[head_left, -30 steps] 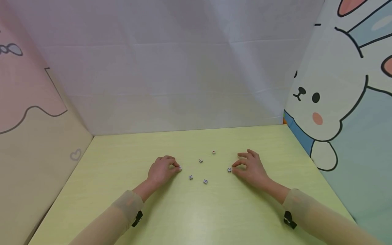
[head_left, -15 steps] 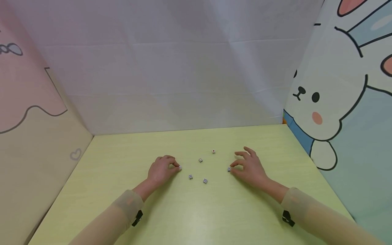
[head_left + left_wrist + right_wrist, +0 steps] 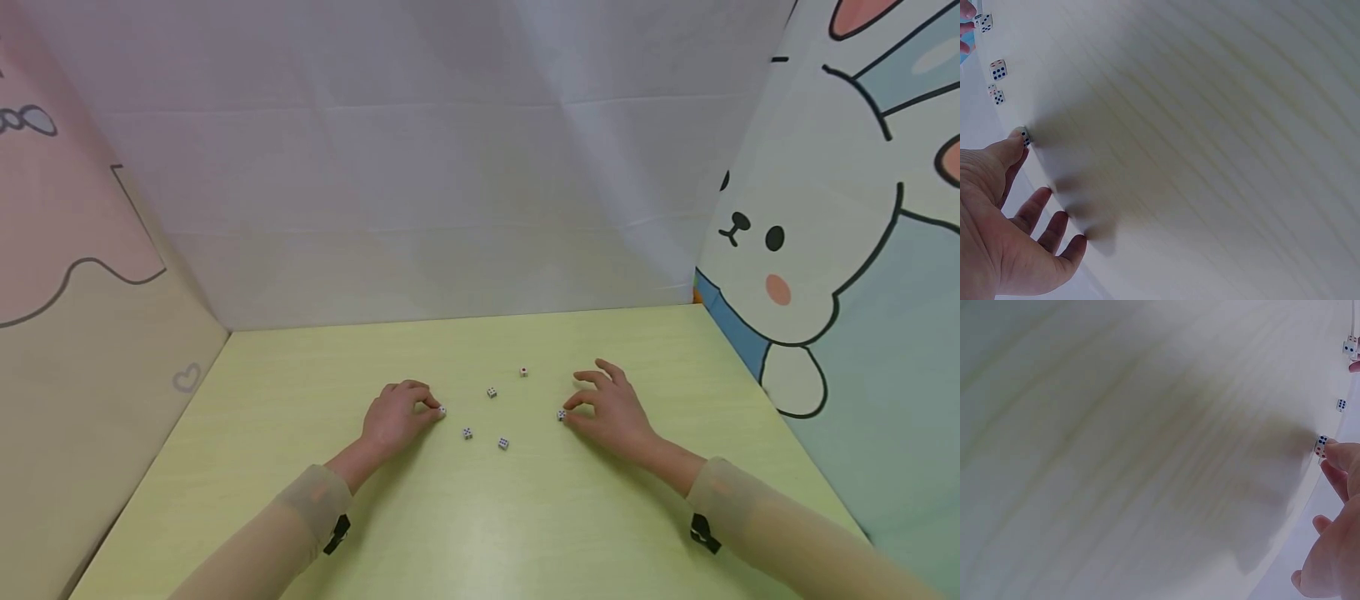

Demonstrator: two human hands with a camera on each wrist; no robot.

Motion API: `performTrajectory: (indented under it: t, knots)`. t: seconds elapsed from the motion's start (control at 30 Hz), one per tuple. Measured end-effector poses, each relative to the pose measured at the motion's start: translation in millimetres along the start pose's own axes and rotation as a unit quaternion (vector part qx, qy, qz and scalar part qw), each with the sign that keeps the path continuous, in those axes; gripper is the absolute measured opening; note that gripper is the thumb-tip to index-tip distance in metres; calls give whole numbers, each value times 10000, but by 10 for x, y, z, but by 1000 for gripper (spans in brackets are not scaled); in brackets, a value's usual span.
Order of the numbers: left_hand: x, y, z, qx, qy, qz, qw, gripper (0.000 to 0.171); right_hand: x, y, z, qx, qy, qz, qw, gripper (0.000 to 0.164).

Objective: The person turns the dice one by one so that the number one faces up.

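My left hand (image 3: 395,417) pinches a small white die (image 3: 442,411) between thumb and index finger. In the left wrist view this die (image 3: 1025,136) shows at the thumb tip, close to the tabletop, while the other fingers are spread with their tips near the surface. My right hand (image 3: 613,417) pinches another white die (image 3: 561,415) between thumb and index finger, its remaining fingers raised and apart. Blue and red pips show on that die (image 3: 1321,446) in the right wrist view. Between the hands lie several loose dice, among them a red-pipped die (image 3: 523,372) farthest back.
The other loose dice are a die (image 3: 492,392) behind the middle, a die (image 3: 467,433) nearer the left hand and a die (image 3: 503,444) at the front. A pale yellow table (image 3: 480,517) meets a white back wall (image 3: 450,208); printed panels (image 3: 810,250) flank it.
My right hand, with its die, has moved very slightly left, and its outer fingers are raised a little more. My left hand and the loose dice look unchanged.
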State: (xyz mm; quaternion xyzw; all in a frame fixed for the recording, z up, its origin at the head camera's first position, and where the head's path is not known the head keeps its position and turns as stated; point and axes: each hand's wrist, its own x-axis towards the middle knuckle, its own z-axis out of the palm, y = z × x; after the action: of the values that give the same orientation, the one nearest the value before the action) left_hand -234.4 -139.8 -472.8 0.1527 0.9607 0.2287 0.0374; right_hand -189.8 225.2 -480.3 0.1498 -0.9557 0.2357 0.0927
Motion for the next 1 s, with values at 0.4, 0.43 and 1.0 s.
performTrajectory:
  t: [0.4,0.43,1.0]
  knots:
    - [12,4,-9,-11,-7,-11,10000,9,21,10,21,-35,30,-88,10000,8]
    - [13,4,-9,-1,-5,-8,10000,9,20,13,24,-16,26,-76,10000,7]
    - [0,7,-12,28,-15,-23,10000,11,65,-96,-163,1941,54,936,9765,12]
